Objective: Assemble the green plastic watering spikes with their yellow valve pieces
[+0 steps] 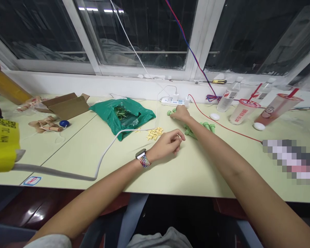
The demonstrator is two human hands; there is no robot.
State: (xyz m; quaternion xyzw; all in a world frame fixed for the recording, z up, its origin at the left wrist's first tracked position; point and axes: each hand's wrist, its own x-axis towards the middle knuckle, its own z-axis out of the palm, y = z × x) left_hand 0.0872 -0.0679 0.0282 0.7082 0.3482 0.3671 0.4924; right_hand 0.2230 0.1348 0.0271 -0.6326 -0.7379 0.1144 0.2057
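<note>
Now | my right hand (180,113) closed over green caps (171,112) | left hand (167,143) curled, contents unclear | risk: forearm sweeps caps beneath off table (191,172)

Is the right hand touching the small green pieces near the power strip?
Touching. The head view shows the right hand resting on the small green pieces, fingers over them.

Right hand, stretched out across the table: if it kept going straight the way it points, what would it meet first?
Probably the small green pieces at the fingertips of the right hand, which it already seems to touch. Just beyond lies the white power strip, though depth is hard to judge.
</note>
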